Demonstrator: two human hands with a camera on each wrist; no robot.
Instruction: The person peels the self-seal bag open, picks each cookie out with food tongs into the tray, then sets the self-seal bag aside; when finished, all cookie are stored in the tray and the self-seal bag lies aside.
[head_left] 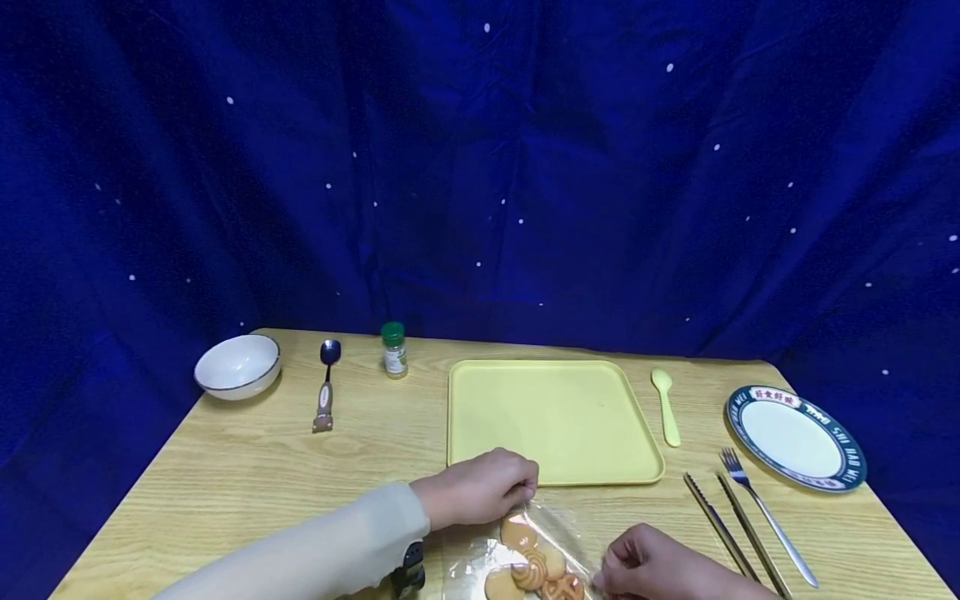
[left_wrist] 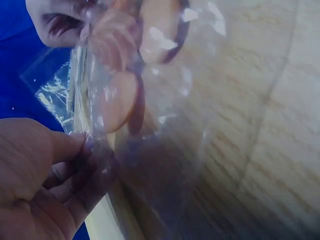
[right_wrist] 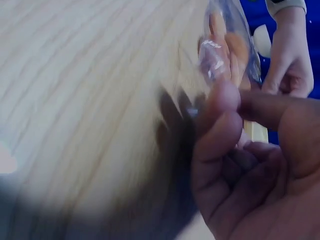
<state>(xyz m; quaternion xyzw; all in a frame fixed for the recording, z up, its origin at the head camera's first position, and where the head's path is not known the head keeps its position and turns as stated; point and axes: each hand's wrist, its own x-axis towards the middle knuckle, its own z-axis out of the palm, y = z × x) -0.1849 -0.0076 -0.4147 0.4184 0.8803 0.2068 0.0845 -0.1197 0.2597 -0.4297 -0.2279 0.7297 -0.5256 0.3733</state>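
- A deep blue curtain (head_left: 480,167) fills the upper half of the head view from edge to edge, hanging in loose vertical folds.
- Small white dots (head_left: 487,27) are scattered across it.
- A pale wood-grain table (head_left: 225,467) takes up the lower half, its far edge close to the curtain, its sides slanting toward the lower corners.
- Blue cloth also shows at the upper left of the left wrist view.
- A bright spot (right_wrist: 6,159) glares at the right wrist view's left edge, with shadow below.
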